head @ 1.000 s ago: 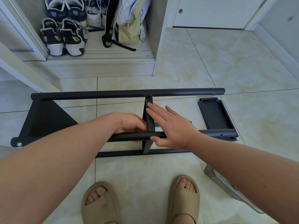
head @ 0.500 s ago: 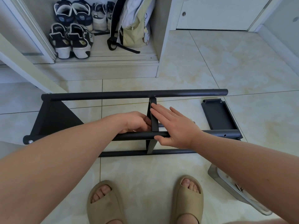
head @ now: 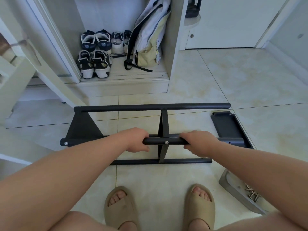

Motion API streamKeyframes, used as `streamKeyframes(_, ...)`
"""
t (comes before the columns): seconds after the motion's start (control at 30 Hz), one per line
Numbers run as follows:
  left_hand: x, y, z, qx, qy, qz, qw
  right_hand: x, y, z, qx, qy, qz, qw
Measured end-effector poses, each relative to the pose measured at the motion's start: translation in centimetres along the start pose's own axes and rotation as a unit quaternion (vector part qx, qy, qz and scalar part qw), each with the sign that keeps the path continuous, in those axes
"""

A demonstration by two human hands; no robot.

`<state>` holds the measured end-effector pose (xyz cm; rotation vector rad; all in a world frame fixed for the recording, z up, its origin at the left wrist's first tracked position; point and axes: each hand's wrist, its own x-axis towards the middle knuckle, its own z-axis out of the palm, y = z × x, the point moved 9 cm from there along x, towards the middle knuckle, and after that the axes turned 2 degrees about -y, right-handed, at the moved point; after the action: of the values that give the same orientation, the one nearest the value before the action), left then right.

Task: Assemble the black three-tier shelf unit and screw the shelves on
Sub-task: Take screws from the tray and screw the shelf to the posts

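The shelf frame (head: 150, 106) looks like metal tube with a matt black coat, faintly grainy, catching only a dull sheen along its tops. Its flat shelves have the same black matt finish. The screw heads (head: 166, 142) in the tube are bright bare metal. The loose shelf (head: 226, 125) is matt black too. The floor (head: 233, 77) is glossy cream tile, smooth and marbled. The slippers (head: 120, 209) are beige, matt and soft-looking, like foam. The tray (head: 233, 185) is dull grey and holds shiny metal screws (head: 252, 192). The backpack (head: 148, 42) is cloth. The cabinet (head: 133, 75) shows pale wood grain.
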<state>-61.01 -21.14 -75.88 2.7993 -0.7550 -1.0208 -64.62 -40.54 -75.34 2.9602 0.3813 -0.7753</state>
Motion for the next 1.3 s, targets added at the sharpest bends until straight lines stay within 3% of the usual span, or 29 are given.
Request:
streamKeyframes(0.23, -1.9, -0.2, -4.9, -0.005, 0.227, -0.030, 0.973, -0.4, 1.5, -5.2, 0.008, 0.185, 0.040, 0.982)
streamKeyframes(0.4, -0.5, -1.7, -7.3, -0.014, 0.350, -0.031, 0.936, 2.7, 2.6, -6.2, -0.018, 0.244, 0.114, 0.963)
streamKeyframes(0.53, 3.3, -5.0, -9.7, -0.031, 0.406, -0.087, 0.909, 8.2, 3.2, -7.3, 0.038, 0.300, 0.155, 0.941)
streamKeyframes(0.77, 13.1, -11.1, -10.8, -0.025, 0.370, -0.159, 0.915, 19.5, 4.7, -6.3, 0.094, 0.281, 0.097, 0.950)
streamKeyframes(1.0, 18.9, -14.3, -7.5, -0.033, 0.337, -0.194, 0.921, 26.1, 5.6, -2.0, 0.113, 0.180, 0.048, 0.976)
streamKeyframes(1.1, 19.5, -14.6, -5.8, -0.052, 0.326, -0.206, 0.921, 26.5, 5.3, -0.1, 0.127, 0.122, 0.029, 0.984)
streamKeyframes(1.3, 17.4, -11.7, -4.6, -0.056, 0.271, -0.204, 0.939, 21.3, 5.9, -0.1, 0.142, 0.132, 0.053, 0.980)
